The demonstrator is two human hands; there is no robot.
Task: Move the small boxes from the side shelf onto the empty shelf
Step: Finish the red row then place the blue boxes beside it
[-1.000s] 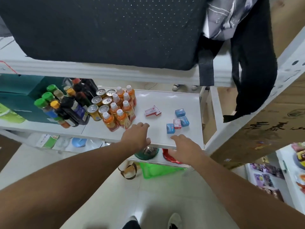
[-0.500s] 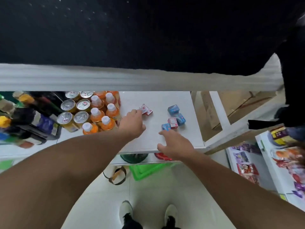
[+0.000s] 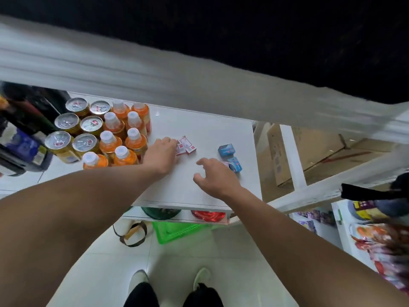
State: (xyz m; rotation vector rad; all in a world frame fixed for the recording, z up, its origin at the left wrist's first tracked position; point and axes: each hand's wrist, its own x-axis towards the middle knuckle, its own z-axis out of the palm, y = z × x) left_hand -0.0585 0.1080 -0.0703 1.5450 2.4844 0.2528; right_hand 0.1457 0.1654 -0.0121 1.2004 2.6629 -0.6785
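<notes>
Head view, shelf: a white shelf board at waist height carried the goods, its right half mostly bare.
Head view, drinks: orange juice bottles and gold-topped cans filled the left part, packed tight together.
Head view, red boxes: the small red-and-white boxes lay in a loose cluster just right of the bottles, long sides slanting away toward the right.
Head view, blue boxes: two small blue boxes sat near the shelf's right edge, one behind the other, with a red-and-white one partly hidden at their near side.
Head view, left hand: the left hand lay palm down, its fingertips touching the left edge of the red cluster; the fingers curled over, but I could not tell whether they had pinched a box.
Head view, right hand: the right hand hovered with fingers spread apart and empty, the blue boxes just beyond its fingertips to the right.
Deciding relation: each hand had its own cluster nearest, red to the left hand, blue to the right, so no crossing looked needed.
Step, as I judged: the pick-up was only beginning; every box I could see was resting on the board.
Risk: the bottles stood right beside the left wrist and might be knocked.
</notes>
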